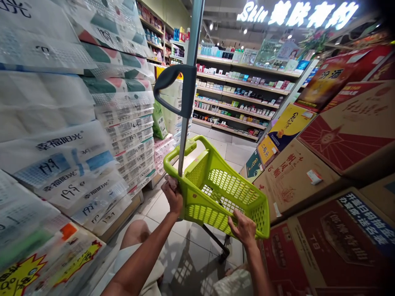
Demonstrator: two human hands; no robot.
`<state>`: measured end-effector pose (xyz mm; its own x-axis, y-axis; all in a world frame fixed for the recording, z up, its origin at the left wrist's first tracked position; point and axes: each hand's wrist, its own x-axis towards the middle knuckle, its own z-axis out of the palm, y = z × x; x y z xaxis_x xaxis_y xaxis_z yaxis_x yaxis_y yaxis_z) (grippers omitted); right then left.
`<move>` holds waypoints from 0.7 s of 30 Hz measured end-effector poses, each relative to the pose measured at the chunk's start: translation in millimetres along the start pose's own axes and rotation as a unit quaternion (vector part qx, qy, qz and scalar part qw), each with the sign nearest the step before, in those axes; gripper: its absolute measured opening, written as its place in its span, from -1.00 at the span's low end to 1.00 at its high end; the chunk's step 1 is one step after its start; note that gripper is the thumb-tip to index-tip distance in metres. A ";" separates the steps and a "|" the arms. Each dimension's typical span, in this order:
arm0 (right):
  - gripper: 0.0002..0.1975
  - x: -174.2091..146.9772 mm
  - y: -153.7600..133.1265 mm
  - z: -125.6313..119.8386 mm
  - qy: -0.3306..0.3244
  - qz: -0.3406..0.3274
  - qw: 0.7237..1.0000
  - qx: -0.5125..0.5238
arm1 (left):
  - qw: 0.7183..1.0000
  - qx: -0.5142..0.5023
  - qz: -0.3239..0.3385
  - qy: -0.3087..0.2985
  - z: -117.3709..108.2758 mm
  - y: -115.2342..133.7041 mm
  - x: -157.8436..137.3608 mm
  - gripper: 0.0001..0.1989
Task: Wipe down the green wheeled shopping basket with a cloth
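A lime-green plastic shopping basket [234, 189] on wheels stands tilted in the aisle in front of me. A grey metal pull rod [189, 94] with a dark loop grip rises from its near left corner. My left hand [172, 196] presses a small pinkish cloth against that corner, at the base of the rod. My right hand [243, 228] grips the basket's lower near rim from outside. The basket looks empty inside.
Stacked packs of toilet paper [61, 135] wall the left side. Red and brown cartons [333, 164] pile up on the right. Shelves of small products [240, 98] cross the far end of the tiled aisle [191, 246]. My knees show at the bottom.
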<state>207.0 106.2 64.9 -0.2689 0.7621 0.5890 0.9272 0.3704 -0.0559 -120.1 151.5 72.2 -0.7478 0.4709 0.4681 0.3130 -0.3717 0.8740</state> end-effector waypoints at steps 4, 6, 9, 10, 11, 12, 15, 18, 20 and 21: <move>-0.66 1.4 0.6 -0.4 0.008 -0.007 1.000 -0.004 | 0.998 0.058 0.030 0.010 -5.0 -7.4 -8.3 -0.88; -0.66 1.6 2.1 -0.4 0.010 -0.020 1.000 -0.003 | 0.998 0.062 0.025 -0.021 -14.0 -13.9 -18.5 -0.87; -0.68 0.9 3.2 -2.9 0.009 -0.026 1.000 0.006 | 0.997 0.067 0.027 -0.026 -20.2 -7.0 -17.2 -0.90; -0.69 0.6 2.8 -4.5 0.006 -0.022 1.000 0.010 | 0.997 0.069 0.031 -0.012 -19.6 -0.5 -11.9 -0.89; -0.70 0.2 2.1 -6.2 0.003 -0.016 1.000 0.013 | 0.997 0.071 0.035 0.005 -18.3 6.5 -5.5 -0.86; -0.70 -0.3 1.3 -7.8 0.001 -0.012 1.000 0.017 | 0.996 0.074 0.040 0.021 -17.1 12.9 0.7 -0.83; -0.71 -2.0 -0.9 -10.6 -0.001 -0.011 1.000 0.021 | 0.995 0.084 0.053 0.030 -18.5 22.4 7.6 -0.78; -0.74 -3.7 -0.7 -10.6 0.002 -0.013 1.000 0.028 | 0.993 0.098 0.072 0.011 -27.8 20.5 -4.1 -0.71; -0.75 -4.6 0.6 -10.9 0.007 -0.015 0.999 0.029 | 0.989 0.113 0.093 0.012 -34.6 20.0 -12.6 -0.64; -0.76 -5.0 1.3 -11.5 0.010 -0.019 0.999 0.027 | 0.986 0.124 0.106 0.013 -37.9 20.9 -15.1 -0.60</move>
<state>212.6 96.8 71.2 -0.2977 0.7366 0.6073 0.9007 0.4275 -0.0771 -124.5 106.2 78.5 -0.6634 0.3815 0.6438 0.5957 -0.2514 0.7628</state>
